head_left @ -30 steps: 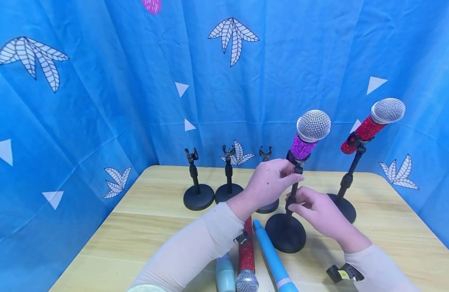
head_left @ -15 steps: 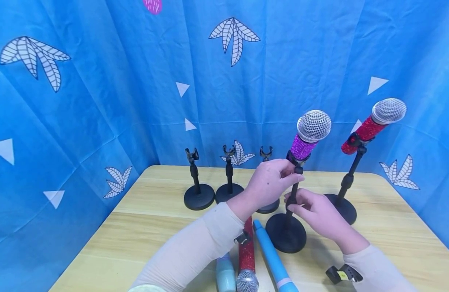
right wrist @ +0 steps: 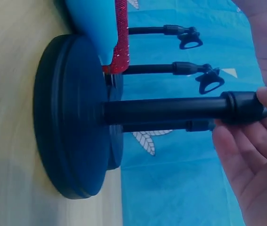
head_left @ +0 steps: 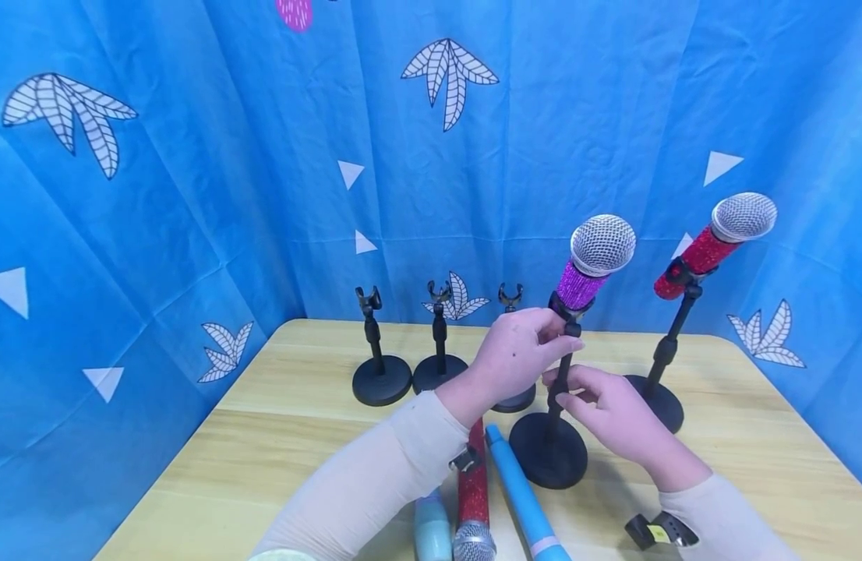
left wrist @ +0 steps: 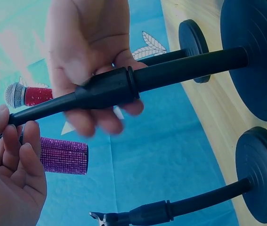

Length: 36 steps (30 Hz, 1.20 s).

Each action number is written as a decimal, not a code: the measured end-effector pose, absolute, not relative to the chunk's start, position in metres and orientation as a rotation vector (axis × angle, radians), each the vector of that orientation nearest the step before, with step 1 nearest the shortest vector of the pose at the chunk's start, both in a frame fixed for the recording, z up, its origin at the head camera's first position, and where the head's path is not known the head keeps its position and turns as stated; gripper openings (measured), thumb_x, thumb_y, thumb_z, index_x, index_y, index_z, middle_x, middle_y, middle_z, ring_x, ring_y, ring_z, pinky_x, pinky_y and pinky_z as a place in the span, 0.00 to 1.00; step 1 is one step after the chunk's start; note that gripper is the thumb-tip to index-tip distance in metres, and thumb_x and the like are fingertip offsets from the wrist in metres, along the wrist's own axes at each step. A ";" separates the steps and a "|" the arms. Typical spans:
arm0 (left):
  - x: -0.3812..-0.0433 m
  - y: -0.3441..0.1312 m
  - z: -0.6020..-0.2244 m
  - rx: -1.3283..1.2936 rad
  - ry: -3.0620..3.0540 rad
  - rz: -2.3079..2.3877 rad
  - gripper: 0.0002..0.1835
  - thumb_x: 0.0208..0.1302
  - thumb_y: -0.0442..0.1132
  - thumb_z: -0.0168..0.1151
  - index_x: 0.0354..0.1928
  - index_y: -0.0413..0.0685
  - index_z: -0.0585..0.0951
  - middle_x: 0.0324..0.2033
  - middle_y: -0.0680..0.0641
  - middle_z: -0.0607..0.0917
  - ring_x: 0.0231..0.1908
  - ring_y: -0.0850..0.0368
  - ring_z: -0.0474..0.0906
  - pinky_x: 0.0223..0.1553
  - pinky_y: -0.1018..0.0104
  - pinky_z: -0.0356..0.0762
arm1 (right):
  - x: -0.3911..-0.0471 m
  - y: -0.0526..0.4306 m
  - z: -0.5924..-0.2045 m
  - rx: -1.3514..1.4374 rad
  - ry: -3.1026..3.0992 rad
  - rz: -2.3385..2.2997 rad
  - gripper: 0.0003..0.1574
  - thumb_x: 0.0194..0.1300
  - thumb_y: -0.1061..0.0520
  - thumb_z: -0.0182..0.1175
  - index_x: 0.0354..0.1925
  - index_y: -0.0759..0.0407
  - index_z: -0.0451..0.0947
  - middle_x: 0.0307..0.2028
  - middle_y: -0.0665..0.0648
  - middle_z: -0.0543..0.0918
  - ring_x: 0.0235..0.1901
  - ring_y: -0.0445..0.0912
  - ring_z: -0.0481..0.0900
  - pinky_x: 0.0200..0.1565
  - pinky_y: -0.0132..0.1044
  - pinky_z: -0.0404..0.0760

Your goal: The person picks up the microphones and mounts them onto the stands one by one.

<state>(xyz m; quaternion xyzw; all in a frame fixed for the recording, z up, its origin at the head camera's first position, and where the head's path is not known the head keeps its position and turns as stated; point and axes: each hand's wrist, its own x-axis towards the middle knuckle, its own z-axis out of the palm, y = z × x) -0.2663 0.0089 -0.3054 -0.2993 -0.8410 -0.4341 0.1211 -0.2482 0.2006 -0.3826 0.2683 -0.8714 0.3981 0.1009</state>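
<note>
A purple glittery microphone [head_left: 580, 287] with a silver mesh head sits tilted in the clip of a black microphone stand [head_left: 549, 452]. Just beneath that clip, my left hand [head_left: 518, 351] pinches the thin upper pole between thumb and fingers. Lower down, my right hand [head_left: 613, 409] holds the stand's thicker collar [right wrist: 244, 107], its thumb on one side and its fingers on the other. In the left wrist view the purple handle [left wrist: 63, 155] hangs beside my left fingers. The round base rests on the table.
A red microphone [head_left: 704, 253] is mounted on a stand at right. Several bare stands, such as one at left [head_left: 380, 380], stand along the back. Before me lie a red microphone [head_left: 473, 491], a blue one [head_left: 525, 499] and a pale teal handle [head_left: 432, 530]. Blue curtains [head_left: 263, 156] surround the table.
Both hands keep their places on the stand; the right fingers shift very slightly at the collar. The view tips a little, and the objects stay where they were.
</note>
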 end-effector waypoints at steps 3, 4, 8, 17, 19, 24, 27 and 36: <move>-0.267 0.009 -0.305 -0.879 -2.435 -1.215 0.08 0.68 0.48 0.68 0.32 0.58 0.81 0.23 0.61 0.78 0.26 0.63 0.72 0.25 0.68 0.71 | -0.250 0.202 -0.384 0.741 -2.596 1.154 0.06 0.70 0.55 0.65 0.36 0.42 0.80 0.46 0.42 0.87 0.48 0.42 0.84 0.47 0.43 0.82; -0.268 0.009 -0.305 -0.881 -2.429 -1.204 0.08 0.68 0.48 0.68 0.32 0.58 0.81 0.23 0.61 0.78 0.26 0.63 0.72 0.25 0.68 0.70 | -0.251 0.202 -0.385 0.717 -2.601 1.159 0.06 0.70 0.53 0.66 0.36 0.42 0.79 0.44 0.41 0.87 0.46 0.42 0.84 0.46 0.43 0.82; -0.268 0.009 -0.304 -0.878 -2.424 -1.184 0.09 0.68 0.49 0.68 0.32 0.58 0.81 0.23 0.61 0.77 0.25 0.63 0.71 0.24 0.69 0.70 | -0.252 0.201 -0.388 0.646 -2.605 1.181 0.07 0.68 0.49 0.68 0.38 0.45 0.78 0.37 0.42 0.86 0.41 0.44 0.83 0.41 0.42 0.81; -0.267 0.008 -0.307 -0.866 -2.457 -1.252 0.09 0.68 0.49 0.68 0.32 0.58 0.81 0.23 0.61 0.79 0.26 0.66 0.75 0.26 0.68 0.73 | -0.250 0.199 -0.386 0.758 -2.566 1.164 0.05 0.68 0.56 0.65 0.37 0.47 0.78 0.41 0.43 0.85 0.44 0.42 0.84 0.46 0.43 0.84; -0.267 0.009 -0.307 -0.873 -2.448 -1.241 0.09 0.68 0.49 0.68 0.31 0.58 0.81 0.23 0.62 0.79 0.26 0.66 0.74 0.26 0.68 0.72 | -0.250 0.200 -0.386 0.799 -2.557 1.146 0.08 0.69 0.59 0.64 0.34 0.47 0.77 0.42 0.44 0.86 0.44 0.41 0.83 0.43 0.40 0.84; -0.268 0.009 -0.307 -0.888 -2.422 -1.180 0.09 0.68 0.49 0.68 0.31 0.58 0.80 0.22 0.61 0.77 0.25 0.64 0.71 0.25 0.69 0.69 | -0.252 0.203 -0.386 0.791 -2.577 1.131 0.10 0.70 0.56 0.65 0.33 0.41 0.78 0.44 0.42 0.87 0.43 0.40 0.84 0.34 0.36 0.77; -0.268 0.009 -0.307 -0.886 -2.428 -1.172 0.09 0.68 0.49 0.68 0.31 0.58 0.80 0.22 0.61 0.77 0.25 0.64 0.71 0.25 0.69 0.69 | -0.253 0.203 -0.388 0.783 -2.578 1.145 0.08 0.70 0.55 0.66 0.35 0.40 0.79 0.44 0.42 0.87 0.44 0.39 0.84 0.39 0.36 0.80; -0.267 0.010 -0.306 -0.889 -2.436 -1.158 0.10 0.68 0.48 0.68 0.32 0.58 0.79 0.23 0.60 0.77 0.26 0.64 0.71 0.25 0.70 0.70 | -0.254 0.201 -0.392 0.769 -2.543 1.175 0.07 0.69 0.53 0.67 0.35 0.44 0.78 0.39 0.40 0.86 0.40 0.40 0.83 0.38 0.36 0.80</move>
